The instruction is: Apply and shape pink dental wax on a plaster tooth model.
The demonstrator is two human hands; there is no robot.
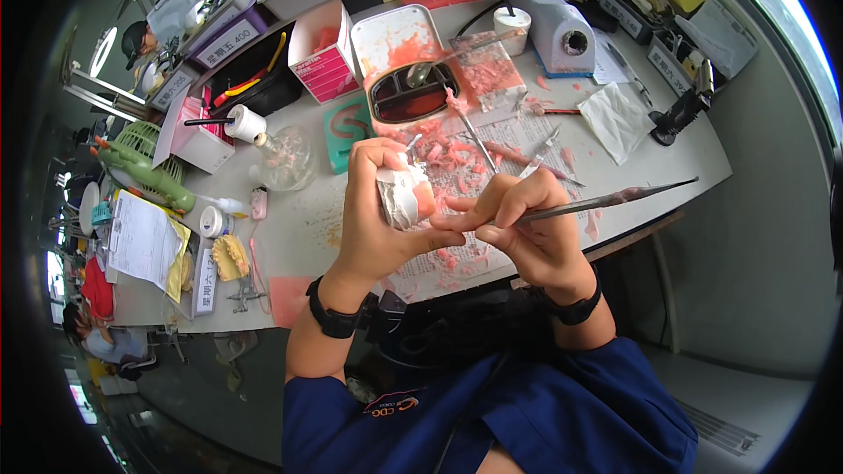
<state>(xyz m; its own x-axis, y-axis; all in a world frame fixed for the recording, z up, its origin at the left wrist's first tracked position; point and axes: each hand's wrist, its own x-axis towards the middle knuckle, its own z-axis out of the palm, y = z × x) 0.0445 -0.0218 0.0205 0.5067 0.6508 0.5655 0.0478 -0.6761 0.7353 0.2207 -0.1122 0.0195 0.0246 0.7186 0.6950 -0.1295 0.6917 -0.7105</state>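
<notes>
My left hand [364, 219] grips a white plaster dental model [399, 197] over the bench, its fingers curled around the back. Pink wax [425, 198] covers the model's right side. Between the fingers of my right hand [536, 233] is a slim metal wax carver [606, 200], whose dark pointed end sticks out to the right. Its other end is hidden behind the fingers, so I cannot tell if it touches the wax. The right fingertips are close beside the model and the left thumb. Pink wax shavings [457, 162] lie on printed paper beneath and beyond both hands.
Beyond the hands stands a wax-smeared tray [399, 35] with a dark heated well. Around it are a wax knife [474, 136], a blue-grey machine [553, 31], a white tissue [615, 123] and a glass jar [290, 158]. A yellow dental model [230, 257] sits at left.
</notes>
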